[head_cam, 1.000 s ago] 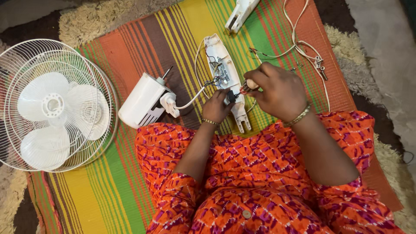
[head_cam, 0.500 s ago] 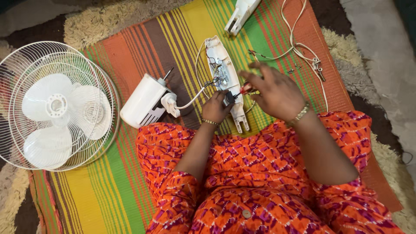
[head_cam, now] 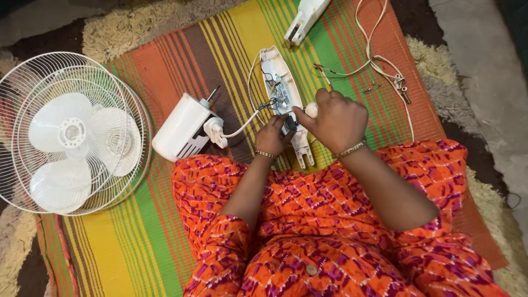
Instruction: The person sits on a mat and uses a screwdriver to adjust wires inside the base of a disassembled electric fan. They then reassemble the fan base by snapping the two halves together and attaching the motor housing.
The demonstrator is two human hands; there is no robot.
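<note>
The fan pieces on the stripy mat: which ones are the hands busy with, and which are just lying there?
Busy with:
- open white control housing, under both hands
- left hand on its lower part
- right hand over it
- white motor unit, wired to the housing

Just lying there:
- fan guard with blades
- white cover piece
- white cord

The scene is being lit evenly by soft, diffuse light; only faint shadows are being cast beside the fan cage (head_cam: 66, 132) and motor (head_cam: 181, 133). The striped mat (head_cam: 137, 231) is being rendered sharply and brightly. Corners are being darkened slightly, and no glare is being produced.
</note>
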